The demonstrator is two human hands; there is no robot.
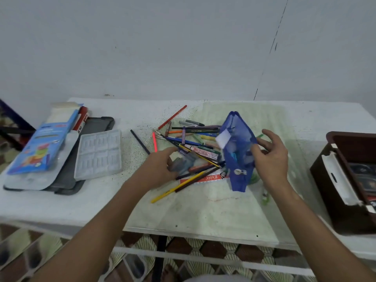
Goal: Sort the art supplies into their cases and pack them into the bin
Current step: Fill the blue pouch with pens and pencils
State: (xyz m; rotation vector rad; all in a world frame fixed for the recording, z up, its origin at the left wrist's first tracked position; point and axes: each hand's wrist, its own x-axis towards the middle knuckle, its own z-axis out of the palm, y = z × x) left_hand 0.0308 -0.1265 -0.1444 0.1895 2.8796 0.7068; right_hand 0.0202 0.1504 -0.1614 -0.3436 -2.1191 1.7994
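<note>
Sorting is underway: the right hand (pixel 271 153) pinches the blue pouch (pixel 238 151) at frame centre. The left hand (pixel 160 165) grasps a blurred grey item from the pencil pile (pixel 191 143); next, into the pouch.

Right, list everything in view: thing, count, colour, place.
pouch: one, blue mesh, centre-right, held up.
loose pencils and pens: many, mixed colours, piled mid-table.
ruler: one, orange-red, under the pile.
tray: one, white, compartmented, left.
box: one, blue, far left on flat cases.
bin: one, dark brown, right edge.
table: one, white.
left hand: reaching into the pile.
right hand: its grip pinches the pouch.
</note>
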